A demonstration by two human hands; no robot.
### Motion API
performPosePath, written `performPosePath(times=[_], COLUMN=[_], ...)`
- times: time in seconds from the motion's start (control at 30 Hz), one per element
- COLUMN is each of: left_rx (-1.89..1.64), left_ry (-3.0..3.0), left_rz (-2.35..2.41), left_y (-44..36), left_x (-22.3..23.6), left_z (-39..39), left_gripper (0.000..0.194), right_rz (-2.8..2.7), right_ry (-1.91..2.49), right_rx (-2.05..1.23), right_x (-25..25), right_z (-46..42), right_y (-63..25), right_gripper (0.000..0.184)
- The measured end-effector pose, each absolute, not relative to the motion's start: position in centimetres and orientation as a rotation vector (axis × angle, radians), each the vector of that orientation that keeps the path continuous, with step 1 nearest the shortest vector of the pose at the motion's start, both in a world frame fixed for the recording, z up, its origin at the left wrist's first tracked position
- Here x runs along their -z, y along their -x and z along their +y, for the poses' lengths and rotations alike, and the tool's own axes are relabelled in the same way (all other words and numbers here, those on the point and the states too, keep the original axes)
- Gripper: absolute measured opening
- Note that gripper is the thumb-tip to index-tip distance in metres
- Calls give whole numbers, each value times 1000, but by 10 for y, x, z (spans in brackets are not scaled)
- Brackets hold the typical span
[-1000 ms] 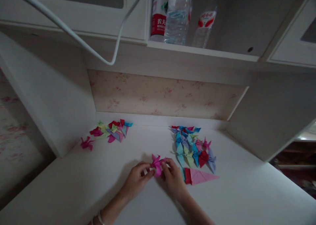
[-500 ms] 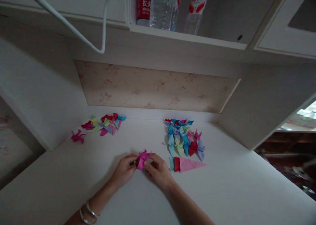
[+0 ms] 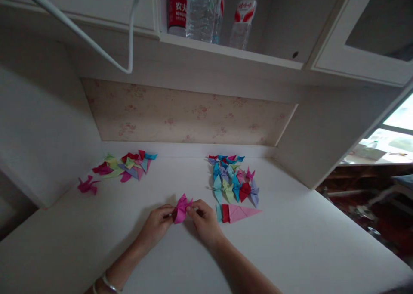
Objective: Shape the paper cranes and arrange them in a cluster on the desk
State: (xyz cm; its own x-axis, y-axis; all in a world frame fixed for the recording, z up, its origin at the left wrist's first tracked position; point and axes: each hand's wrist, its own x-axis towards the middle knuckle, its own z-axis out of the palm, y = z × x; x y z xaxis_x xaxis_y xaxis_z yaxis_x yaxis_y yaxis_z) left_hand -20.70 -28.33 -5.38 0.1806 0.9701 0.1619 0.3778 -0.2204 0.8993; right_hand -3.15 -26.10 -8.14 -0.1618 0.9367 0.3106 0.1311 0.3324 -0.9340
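Observation:
Both my hands meet over the white desk (image 3: 290,242) and pinch a small magenta folded paper piece (image 3: 180,208). My left hand (image 3: 155,225) grips its left side, fingers closed. My right hand (image 3: 203,221) grips its right side, fingers closed too. Just to the right of my right hand lies a flat pink paper triangle with a red end (image 3: 238,212). Behind it sits a pile of several folded paper pieces in blue, green, red and purple (image 3: 232,177). A second pile of folded pieces (image 3: 125,165) lies at the back left, with one loose magenta piece (image 3: 86,185) beside it.
A shelf above the desk holds three plastic water bottles (image 3: 206,10). A white cable (image 3: 129,35) hangs in a loop at upper left. White side panels wall the desk in on both sides, and a floral-patterned back panel (image 3: 187,117) closes the rear.
The view has shifted, so everything sits further left in the picture. My hands stay on the magenta piece, which now points up rather than lying spread between my fingers.

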Motion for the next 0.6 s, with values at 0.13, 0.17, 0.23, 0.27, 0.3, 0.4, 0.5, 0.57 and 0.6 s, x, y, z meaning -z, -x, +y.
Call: performPosePath(times=[0.13,0.17,0.23,0.27,0.3,0.4,0.5,0.57,0.6], left_rx=[-990,-985,-973,-963,-953,-930,-957,-985,-994], left_ry=[-1645,-1624,-1590,-1573,-1555,-1502,-1465,-1453,-1451], left_rz=[1310,1321,1341,1348,1354,1359,1353,1340,1335], left_y=[207,206,205,204,204,201,200,201,201], left_x=[51,50,49,49,49,47,45,44,44], left_z=[-285,-286,-286,-286,-286,-287,-287,-287,-287], left_gripper=[23,22,23,23,23,23,27,31,32], right_rz=[-1570,-1558,-1531,-1517,-1502,-1441,-1386,-1376,-1380], right_ry=[995,997,999,1001,1003,1003,996,1000,1001], right_rx=[-987,-1001,-1041,-1067,-1094,-1192,-1273,-1279,-1270], right_x=[78,78,78,78,77,77,77,78,78], right_z=[-263,-263,-264,-263,-263,-262,-261,-261,-261], right_y=[32,32,33,33,33,33,33,33,32], right_gripper=[20,20,22,23,24,29,31,32,32])
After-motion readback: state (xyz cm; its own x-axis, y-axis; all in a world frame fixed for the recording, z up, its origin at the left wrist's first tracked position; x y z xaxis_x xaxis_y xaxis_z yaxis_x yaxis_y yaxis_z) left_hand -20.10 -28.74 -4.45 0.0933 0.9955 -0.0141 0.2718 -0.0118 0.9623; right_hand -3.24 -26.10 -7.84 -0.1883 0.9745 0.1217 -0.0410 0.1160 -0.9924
